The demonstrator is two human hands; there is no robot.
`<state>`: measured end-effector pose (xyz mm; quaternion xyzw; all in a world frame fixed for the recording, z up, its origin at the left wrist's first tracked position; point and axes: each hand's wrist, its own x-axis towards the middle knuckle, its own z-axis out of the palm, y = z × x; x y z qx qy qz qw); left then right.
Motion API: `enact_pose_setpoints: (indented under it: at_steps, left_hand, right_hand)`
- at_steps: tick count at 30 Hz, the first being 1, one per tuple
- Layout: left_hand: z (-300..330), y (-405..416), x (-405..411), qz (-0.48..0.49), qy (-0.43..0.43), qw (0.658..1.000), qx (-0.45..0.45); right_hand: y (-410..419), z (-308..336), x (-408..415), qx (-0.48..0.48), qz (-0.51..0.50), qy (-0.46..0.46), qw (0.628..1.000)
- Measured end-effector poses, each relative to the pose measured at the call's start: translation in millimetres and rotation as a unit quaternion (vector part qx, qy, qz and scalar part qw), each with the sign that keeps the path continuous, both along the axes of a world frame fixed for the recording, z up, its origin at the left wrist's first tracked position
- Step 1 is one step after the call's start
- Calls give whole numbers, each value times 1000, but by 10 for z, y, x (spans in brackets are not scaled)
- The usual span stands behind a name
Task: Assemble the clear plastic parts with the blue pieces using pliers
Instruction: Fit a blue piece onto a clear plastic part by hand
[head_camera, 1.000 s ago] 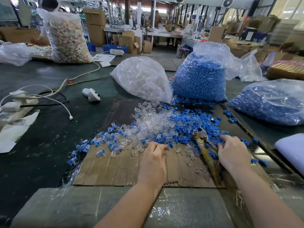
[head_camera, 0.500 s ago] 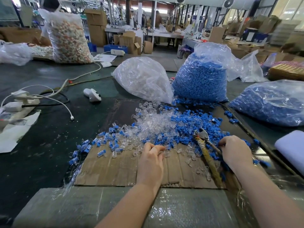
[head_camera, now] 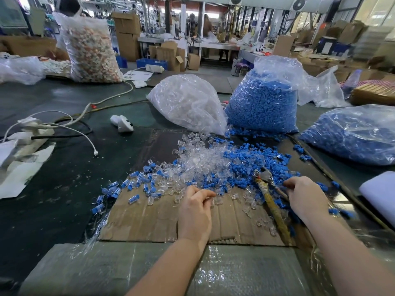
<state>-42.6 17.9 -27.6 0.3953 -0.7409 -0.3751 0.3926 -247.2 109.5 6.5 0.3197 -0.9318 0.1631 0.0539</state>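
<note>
Our left hand (head_camera: 195,212) pinching a clear plastic part (head_camera: 213,202) at the pile's near edge, our right hand (head_camera: 305,197) curled on one pliers (head_camera: 269,196) handle, pliers lying on cardboard (head_camera: 149,223), blue pieces (head_camera: 245,159) heaped just beyond

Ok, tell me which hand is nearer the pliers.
Right. The right hand is up against the pliers, at their handles; the left hand is off to their left, among clear parts.

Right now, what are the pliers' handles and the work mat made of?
Pliers: bare grey metal head, dull; handles look wrapped in worn yellowish tape or cloth, frayed, exact wrap unclear. Mat: brown corrugated cardboard, matte, with ribbing and a torn, fluted edge.
</note>
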Motion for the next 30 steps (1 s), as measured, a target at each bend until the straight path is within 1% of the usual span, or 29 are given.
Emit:
enact_pose_setpoints:
  at_steps: [4, 9, 11, 15, 19, 22, 24, 26, 27, 30]
  left_hand:
    - [8, -4, -3, -4, -5, 1000, -4]
    - [3, -5, 6, -8, -6, 1000, -4]
    - [4, 4, 9, -11, -3, 1000, 3]
    - [13, 8, 14, -11, 7, 1000, 24]
    - [0, -4, 14, -8, -13, 1000, 7]
    - [-10, -10, 10, -6, -17, 1000, 8]
    - [-15, -12, 9, -6, -15, 1000, 10]
    - [-14, -10, 11, -6, -15, 1000, 14]
    - [-15, -9, 13, -6, -15, 1000, 14]
    - [-14, -5, 16, -6, -15, 1000, 12]
  right_hand:
    - [-8, 25, -7, 35, 13, -1, 999]
    - [-24, 61, -29, 39, 11, -20, 999]
    - [-19, 58, -24, 26, 10, -17, 999]
    - [-22, 47, 25, -40, 14, 6, 999]
    - [-51, 60, 85, -27, 28, 19, 999]
    - [-138, 73, 207, -74, 85, 77, 991]
    - [-228, 64, 354, -93, 141, 93, 981]
    - [-318, 18, 489, -73, 174, 106, 976]
    - [-359, -13, 545, -45, 175, 113, 977]
    - [-452, -110, 647, 47, 145, 119, 981]
